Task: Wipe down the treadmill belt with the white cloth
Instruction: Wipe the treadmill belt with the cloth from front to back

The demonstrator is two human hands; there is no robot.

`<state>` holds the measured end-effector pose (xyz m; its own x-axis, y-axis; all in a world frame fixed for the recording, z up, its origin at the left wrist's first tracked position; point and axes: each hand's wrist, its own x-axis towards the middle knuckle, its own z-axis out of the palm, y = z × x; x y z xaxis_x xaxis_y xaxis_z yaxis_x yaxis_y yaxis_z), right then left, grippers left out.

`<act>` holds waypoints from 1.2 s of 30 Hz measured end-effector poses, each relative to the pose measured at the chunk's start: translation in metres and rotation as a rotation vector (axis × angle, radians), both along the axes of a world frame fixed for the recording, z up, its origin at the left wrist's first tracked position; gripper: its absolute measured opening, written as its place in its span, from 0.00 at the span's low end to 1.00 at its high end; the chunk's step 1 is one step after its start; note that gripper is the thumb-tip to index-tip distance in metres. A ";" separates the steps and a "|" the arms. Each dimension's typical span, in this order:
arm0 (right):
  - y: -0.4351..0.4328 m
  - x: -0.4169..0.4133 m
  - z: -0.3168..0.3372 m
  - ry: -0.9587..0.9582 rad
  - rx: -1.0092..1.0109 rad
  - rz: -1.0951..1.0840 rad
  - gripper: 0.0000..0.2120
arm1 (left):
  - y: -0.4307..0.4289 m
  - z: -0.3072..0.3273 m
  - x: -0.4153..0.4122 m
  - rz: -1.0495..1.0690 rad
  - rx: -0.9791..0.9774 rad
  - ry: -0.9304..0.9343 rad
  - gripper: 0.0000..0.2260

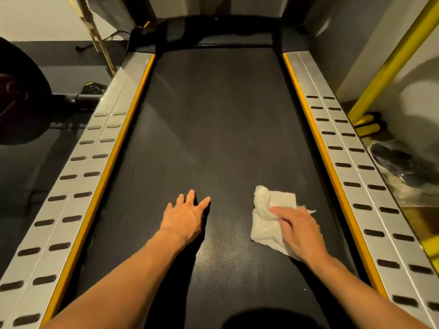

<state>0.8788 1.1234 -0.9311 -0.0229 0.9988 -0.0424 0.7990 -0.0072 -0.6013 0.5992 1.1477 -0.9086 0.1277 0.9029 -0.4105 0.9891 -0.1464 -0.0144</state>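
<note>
The black treadmill belt [213, 119] runs away from me down the middle of the view. A white cloth [264, 222] lies crumpled and flat on the belt's near right part. My right hand [298, 230] lies on top of the cloth, its fingers pressing down on it and covering its right half. My left hand [186, 216] rests on the bare belt to the left of the cloth, fingers spread and straight, holding nothing.
Silver side rails with black grip pads and yellow inner strips flank the belt, the left rail [78, 186] and the right rail [361, 176]. The motor hood [213, 29] closes the far end. A yellow bar [389, 65] and a bagged dark object [401, 162] stand right.
</note>
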 end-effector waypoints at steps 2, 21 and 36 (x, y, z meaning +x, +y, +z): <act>-0.026 -0.016 0.003 0.085 -0.023 0.146 0.16 | 0.001 0.001 0.005 0.005 -0.012 0.000 0.25; -0.024 0.026 0.032 0.106 -0.039 -0.081 0.16 | 0.000 -0.005 0.010 -0.016 -0.094 0.076 0.28; -0.034 0.041 0.036 0.183 -0.047 -0.435 0.09 | -0.003 0.002 -0.001 -0.041 -0.127 0.039 0.28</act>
<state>0.9196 1.0890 -0.8955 0.3859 0.9145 -0.1217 0.5967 -0.3480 -0.7230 0.5983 1.1445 -0.9064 0.1447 0.8376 -0.5267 0.9813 -0.1896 -0.0319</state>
